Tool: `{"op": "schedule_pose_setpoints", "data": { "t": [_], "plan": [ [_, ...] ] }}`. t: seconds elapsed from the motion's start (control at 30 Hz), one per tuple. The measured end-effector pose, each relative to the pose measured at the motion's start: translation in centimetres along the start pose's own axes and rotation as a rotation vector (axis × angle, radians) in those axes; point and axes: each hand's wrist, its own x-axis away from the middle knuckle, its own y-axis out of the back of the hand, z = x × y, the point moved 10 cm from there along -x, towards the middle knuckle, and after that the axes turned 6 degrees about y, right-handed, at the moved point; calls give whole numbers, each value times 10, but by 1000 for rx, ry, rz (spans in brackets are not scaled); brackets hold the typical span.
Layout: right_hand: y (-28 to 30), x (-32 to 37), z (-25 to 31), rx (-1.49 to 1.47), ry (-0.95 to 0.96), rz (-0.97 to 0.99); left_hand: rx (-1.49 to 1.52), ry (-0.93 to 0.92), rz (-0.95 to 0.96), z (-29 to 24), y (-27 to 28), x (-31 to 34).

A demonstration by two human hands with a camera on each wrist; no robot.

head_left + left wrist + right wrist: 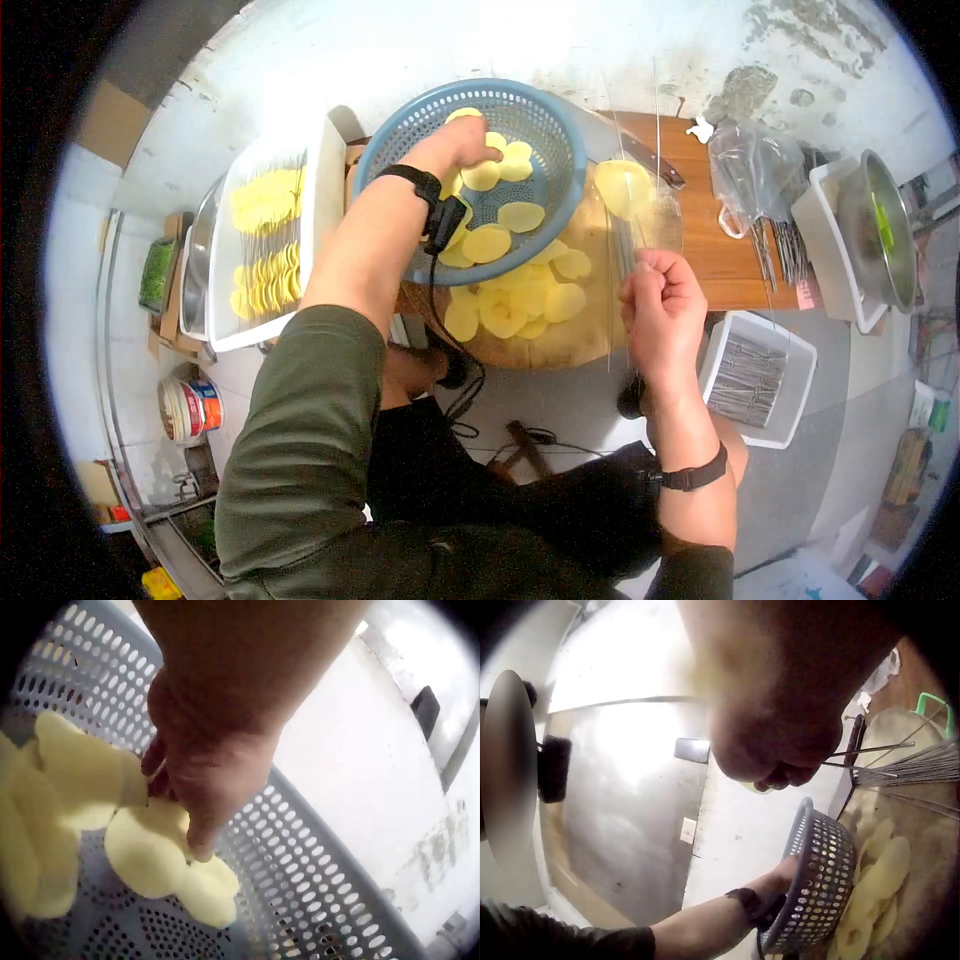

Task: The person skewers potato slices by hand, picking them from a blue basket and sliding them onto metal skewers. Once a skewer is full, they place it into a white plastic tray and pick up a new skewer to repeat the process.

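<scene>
Inside the blue-grey colander [568,190] the left hand [462,143] reaches down among pale yellow round slices [521,216]. In the left wrist view the left hand [217,765] has its thumb and fingertips at a slice [144,851]. To the right, the raised right hand [663,305] has curled fingers pinching thin metal skewers, with a yellow slice [622,188] beyond them. The right wrist view shows the right hand [776,735] dark and partly blurred, two skewer ends [874,750] beside its fingertips. More slices [520,300] lie on the round wooden board [590,335].
A white tray [325,190] of skewered yellow slices stands at the left. Behind the board lies a knife [660,170]. On the right are a plastic bag [750,165], loose skewers [778,250], a metal bowl [885,230] and a lower white bin [802,385] holding skewers.
</scene>
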Motion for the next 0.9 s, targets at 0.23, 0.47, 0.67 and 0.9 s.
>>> {"op": "schedule_pose_setpoints", "data": {
  "t": [0.23,0.47,0.67,0.9],
  "plan": [
    [-1,-1,2,-2,2,19,36,-3,36,-8,4,-7],
    [0,1,10,2,52,28,284,49,-105,19,45,22],
    [1,3,10,0,56,34,497,165,-38,37,31,34],
    [-4,1,11,-15,48,45,749,140,88,41,-3,26]
  ]
}}
